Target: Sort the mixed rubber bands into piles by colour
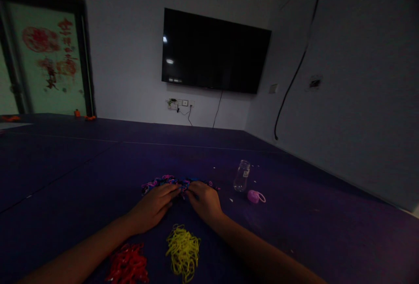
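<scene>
A loose pile of blue, purple, pink and dark rubber bands (157,182) lies on the dark purple surface in front of me. My left hand (159,199) rests over the near side of it, fingers stretched to the right and touching the bands. From the other side, my right hand (205,197) reaches in with bent fingers, its fingertips partly hidden among the bands. Nearer to me, a heap of yellow rubber bands (183,251) sits between my forearms. A heap of red rubber bands (128,265) is by my left forearm, at the bottom edge.
To the right stand a clear bottle (241,177) and a pink cap with a loop (253,196). Small white scraps (231,200) are scattered near them. A dark television (214,52) hangs on the far wall, and a black cable (294,76) runs down the right wall.
</scene>
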A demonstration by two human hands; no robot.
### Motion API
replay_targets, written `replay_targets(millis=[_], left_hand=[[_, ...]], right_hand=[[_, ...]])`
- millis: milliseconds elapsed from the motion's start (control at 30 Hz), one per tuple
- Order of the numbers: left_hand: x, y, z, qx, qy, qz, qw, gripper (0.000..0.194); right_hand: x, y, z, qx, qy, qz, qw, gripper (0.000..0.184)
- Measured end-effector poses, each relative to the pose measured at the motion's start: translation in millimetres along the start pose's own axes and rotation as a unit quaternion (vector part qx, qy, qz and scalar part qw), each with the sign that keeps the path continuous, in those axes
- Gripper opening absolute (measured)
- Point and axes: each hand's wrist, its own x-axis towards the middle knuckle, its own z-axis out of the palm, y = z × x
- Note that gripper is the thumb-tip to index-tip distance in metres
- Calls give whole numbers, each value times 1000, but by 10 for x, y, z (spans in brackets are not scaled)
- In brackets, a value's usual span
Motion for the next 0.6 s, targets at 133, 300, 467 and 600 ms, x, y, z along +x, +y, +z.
replay_targets(millis=[133, 300, 467, 600], left_hand=[[2, 31, -22, -5, -6, 3, 1000, 51], [11, 61, -53, -11, -19, 8, 1000, 52], [20, 82, -73, -14, -22, 16, 1000, 55], [24, 99, -93, -13, -28, 18, 999, 53]], right_hand=[[-2, -10, -4, 10, -2, 3, 1000, 16], [-11, -30, -32, 24, -8, 0, 1000, 14], [-14, -22, -29, 17, -15, -2, 1000, 16], [-12, -8, -12, 10, -15, 2, 1000, 16]])
